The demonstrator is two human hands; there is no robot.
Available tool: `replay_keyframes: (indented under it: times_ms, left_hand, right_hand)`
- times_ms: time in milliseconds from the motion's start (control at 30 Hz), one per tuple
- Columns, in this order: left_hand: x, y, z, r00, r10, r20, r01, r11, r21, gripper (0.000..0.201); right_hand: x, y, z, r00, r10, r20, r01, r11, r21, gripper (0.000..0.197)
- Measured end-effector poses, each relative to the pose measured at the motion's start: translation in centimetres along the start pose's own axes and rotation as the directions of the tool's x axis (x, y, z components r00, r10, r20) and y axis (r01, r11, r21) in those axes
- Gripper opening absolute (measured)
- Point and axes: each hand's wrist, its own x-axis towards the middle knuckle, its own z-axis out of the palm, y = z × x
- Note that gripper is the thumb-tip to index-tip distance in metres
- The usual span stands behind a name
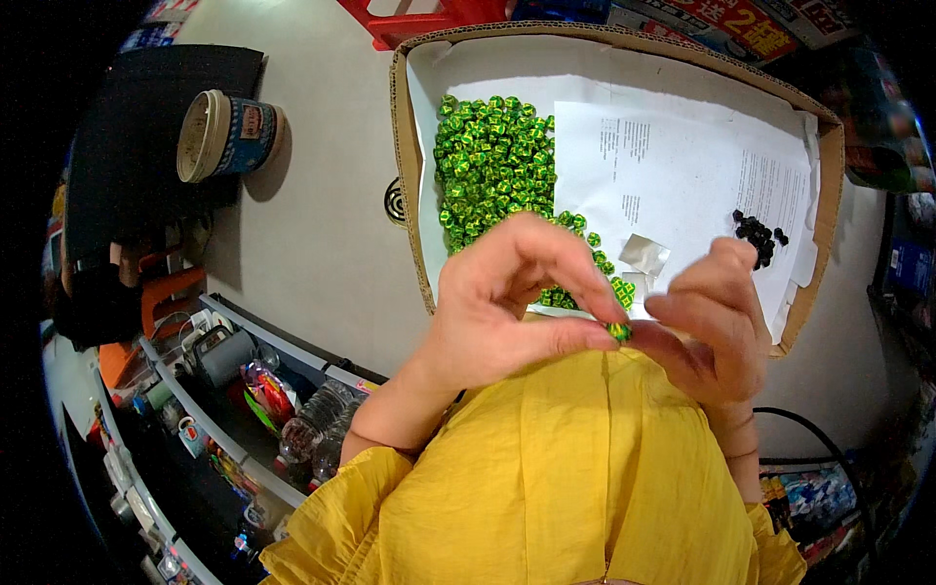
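Note:
My left hand [517, 292] pinches a small foil-wrapped ball [619, 332], green and yellow, between thumb and index finger, just above the box's near edge. Close against its right side comes my right hand [717, 327], fingers curled and somewhat blurred, with the thumb reaching toward the ball; what it grips, if anything, is hidden. A heap of similar green wrapped balls [497, 161] fills the left part of a shallow cardboard box [831, 195]. Beside my hands lie silver foil squares [645, 253] and a green patterned wrapper piece [622, 290]. Small black pellets [759, 237] lie at the box's right.
White printed paper [673, 146] lines the box. On the pale table [322, 117] to the left, a tub [234, 136] lies on its side. A red plastic stool [419, 19] stands beyond. Lower left are shelves with bottles [317, 419]; a black cable [819, 429] curves at right.

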Motion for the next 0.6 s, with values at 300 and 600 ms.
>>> replay_keyframes:
  times_ms: [300,600]
  left_hand:
    - [0.6,1.1,-0.3,0.877,0.351,0.329,-0.463,0.803,0.375,0.018]
    - [0.4,1.0,-0.1,0.900,0.323,0.294,-0.430,0.772,0.468,0.013]
  right_hand:
    - [-1.6,-1.1,-0.5,0.983,-0.181,0.006,0.180,0.971,-0.157,0.032]
    - [-1.6,-1.5,-0.4,0.985,-0.170,0.024,0.171,0.956,-0.240,0.034]
